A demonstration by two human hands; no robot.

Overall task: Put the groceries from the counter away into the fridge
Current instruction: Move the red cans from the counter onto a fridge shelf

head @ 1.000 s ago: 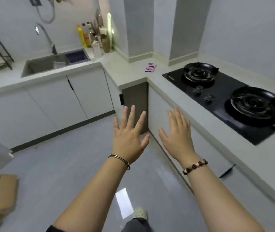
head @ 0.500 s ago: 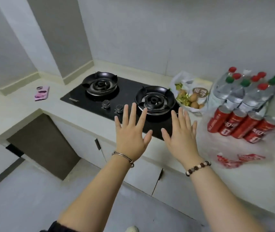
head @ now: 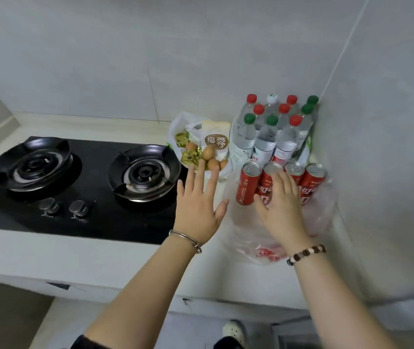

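i log a pale counter (head: 49,255) in a grey-walled corner, with a black hob (head: 105,220) on the left. since the earlier frame, the groceries sit nearer. left hand (head: 198,207) and right hand (head: 281,212) are spread flat, holding nothing. a white bag (head: 175,127) holds eggs (head: 208,152). red cans (head: 247,185) stand in front of the bottles (head: 266,139).

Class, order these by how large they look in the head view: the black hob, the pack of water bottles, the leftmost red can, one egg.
1. black hob
2. pack of water bottles
3. leftmost red can
4. egg
No two look alike in size.
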